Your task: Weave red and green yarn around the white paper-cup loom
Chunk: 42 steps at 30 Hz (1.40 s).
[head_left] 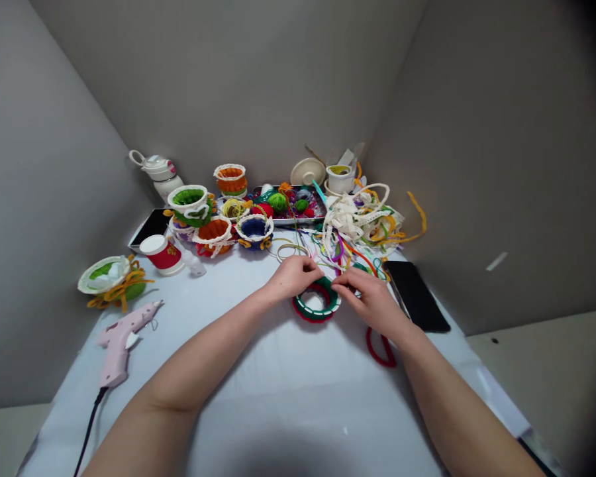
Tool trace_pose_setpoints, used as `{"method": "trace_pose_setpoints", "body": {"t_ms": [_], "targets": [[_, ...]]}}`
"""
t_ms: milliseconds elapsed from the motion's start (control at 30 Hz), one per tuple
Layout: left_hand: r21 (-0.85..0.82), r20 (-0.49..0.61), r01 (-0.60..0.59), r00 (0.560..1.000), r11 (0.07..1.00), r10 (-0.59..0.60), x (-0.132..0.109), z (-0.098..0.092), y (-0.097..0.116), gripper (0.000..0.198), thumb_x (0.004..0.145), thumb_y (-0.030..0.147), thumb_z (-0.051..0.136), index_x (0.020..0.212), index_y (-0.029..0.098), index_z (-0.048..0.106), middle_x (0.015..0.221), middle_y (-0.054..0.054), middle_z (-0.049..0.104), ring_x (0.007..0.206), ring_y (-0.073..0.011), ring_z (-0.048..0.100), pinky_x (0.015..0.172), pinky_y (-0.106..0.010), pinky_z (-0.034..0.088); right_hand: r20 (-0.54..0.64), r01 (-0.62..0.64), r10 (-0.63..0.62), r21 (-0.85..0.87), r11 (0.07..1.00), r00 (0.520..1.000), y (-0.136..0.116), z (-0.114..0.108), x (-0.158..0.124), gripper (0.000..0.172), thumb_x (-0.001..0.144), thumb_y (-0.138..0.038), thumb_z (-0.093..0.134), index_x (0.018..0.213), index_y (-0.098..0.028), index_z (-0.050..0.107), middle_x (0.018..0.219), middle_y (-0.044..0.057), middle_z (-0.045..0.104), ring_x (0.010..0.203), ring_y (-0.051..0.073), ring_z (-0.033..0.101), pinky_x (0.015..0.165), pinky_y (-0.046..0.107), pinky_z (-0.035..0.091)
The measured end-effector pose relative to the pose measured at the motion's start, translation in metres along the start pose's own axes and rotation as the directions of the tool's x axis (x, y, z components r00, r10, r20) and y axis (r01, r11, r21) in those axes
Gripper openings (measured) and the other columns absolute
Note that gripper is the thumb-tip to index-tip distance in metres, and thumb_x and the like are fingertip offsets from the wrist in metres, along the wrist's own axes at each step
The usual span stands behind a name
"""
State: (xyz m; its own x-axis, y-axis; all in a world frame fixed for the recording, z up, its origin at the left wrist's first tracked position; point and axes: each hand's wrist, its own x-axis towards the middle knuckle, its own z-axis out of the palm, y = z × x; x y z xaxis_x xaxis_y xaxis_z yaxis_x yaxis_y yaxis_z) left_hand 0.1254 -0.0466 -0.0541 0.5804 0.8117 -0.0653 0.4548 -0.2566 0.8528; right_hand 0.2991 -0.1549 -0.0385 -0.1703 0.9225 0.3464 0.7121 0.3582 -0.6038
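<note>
A round woven yarn cup [304,310], green inside a red outer edge with white ribs around its rim, sits on the table between my hands. My left hand [294,275] has thumb and fingers pinched together at the cup's far left rim. At the right rim, the fingers of my right hand [366,296] are closed in a pinch; what lies between these fingertips is too small to make out. Under my right wrist, a loop of thick red yarn [380,350] rests on the white tabletop [278,397].
A pink glue gun [122,344] with a black cord lies left. Behind stand a red-and-white paper cup [163,255], several yarn-covered cups [254,232], a tray [298,222] of yarn balls and a heap of lace and yarn [360,222]. A black phone [417,296] lies right.
</note>
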Motion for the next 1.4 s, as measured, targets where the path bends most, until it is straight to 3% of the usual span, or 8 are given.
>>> {"method": "trace_pose_setpoints", "body": {"t_ms": [100,333,567,800,1033,1233,1400], "targets": [[-0.001,0.002,0.008,1.0,1.0,-0.008,-0.001,-0.001,0.001,0.026,0.075,0.038,0.061,0.078,0.014,0.07,0.074,-0.005,0.069,0.069,-0.0148,0.06,0.062,-0.024,0.046,0.079,0.053,-0.049,-0.04,0.998,0.996,0.001,-0.008,-0.002,0.019,0.095,-0.032,0.05,0.088,-0.022,0.065,0.082,0.007,0.062,0.079,0.02,0.057,0.071,0.033,0.044],[-0.005,0.004,0.012,1.0,1.0,-0.012,-0.002,-0.003,0.003,0.027,0.075,0.038,0.06,0.077,0.014,0.07,0.073,-0.004,0.068,0.068,-0.014,0.059,0.061,-0.024,0.045,0.077,-0.002,0.003,-0.014,1.0,0.997,0.007,-0.018,-0.003,0.019,0.094,-0.031,0.051,0.088,-0.022,0.066,0.081,0.006,0.065,0.077,0.019,0.06,0.069,0.03,0.044],[-0.023,0.0,0.014,1.0,1.0,-0.014,0.0,-0.001,-0.001,0.027,0.075,0.039,0.061,0.078,0.013,0.069,0.073,-0.004,0.067,0.066,-0.0128,0.057,0.059,-0.022,0.044,0.094,-0.081,0.076,0.054,0.995,0.993,0.013,-0.019,-0.003,0.021,0.092,-0.032,0.052,0.081,-0.02,0.066,0.077,0.004,0.065,0.07,0.017,0.057,0.064,0.028,0.043],[-0.027,0.009,0.007,1.0,1.0,-0.007,0.0,-0.002,-0.003,0.026,0.074,0.038,0.06,0.077,0.014,0.068,0.072,-0.004,0.067,0.066,-0.0132,0.058,0.059,-0.023,0.044,0.213,-0.103,0.083,0.085,0.991,0.973,0.022,-0.009,0.002,0.022,0.091,-0.03,0.05,0.08,-0.02,0.065,0.078,0.005,0.065,0.071,0.017,0.058,0.065,0.028,0.045],[-0.026,0.142,0.006,0.99,1.0,-0.002,-0.004,-0.012,0.007,0.019,0.072,0.03,0.059,0.079,0.014,0.067,0.072,-0.002,0.066,0.064,-0.0123,0.057,0.057,-0.022,0.043,0.14,-0.109,0.097,0.086,0.99,0.985,0.026,0.003,0.002,0.019,0.091,-0.027,0.049,0.082,-0.02,0.064,0.08,0.005,0.066,0.075,0.018,0.06,0.069,0.03,0.046],[-0.195,0.172,-0.009,0.984,0.981,0.043,-0.008,-0.006,0.02,0.024,0.073,0.034,0.066,0.085,0.012,0.07,0.085,-0.006,0.07,0.078,-0.014,0.062,0.072,-0.024,0.048,0.108,-0.113,0.102,0.098,0.989,0.989,0.027,0.008,0.002,0.019,0.091,-0.028,0.05,0.084,-0.02,0.065,0.081,0.005,0.066,0.075,0.018,0.06,0.068,0.029,0.046],[-0.249,0.154,0.075,0.987,0.966,-0.037,-0.004,0.003,0.014,0.022,0.073,0.032,0.067,0.078,0.011,0.069,0.075,-0.004,0.068,0.067,-0.012,0.059,0.066,-0.024,0.047,0.111,-0.114,0.105,0.077,0.991,0.988,0.023,0.006,0.004,0.019,0.091,-0.026,0.05,0.082,-0.019,0.065,0.08,0.005,0.066,0.074,0.018,0.06,0.069,0.029,0.046]]}}
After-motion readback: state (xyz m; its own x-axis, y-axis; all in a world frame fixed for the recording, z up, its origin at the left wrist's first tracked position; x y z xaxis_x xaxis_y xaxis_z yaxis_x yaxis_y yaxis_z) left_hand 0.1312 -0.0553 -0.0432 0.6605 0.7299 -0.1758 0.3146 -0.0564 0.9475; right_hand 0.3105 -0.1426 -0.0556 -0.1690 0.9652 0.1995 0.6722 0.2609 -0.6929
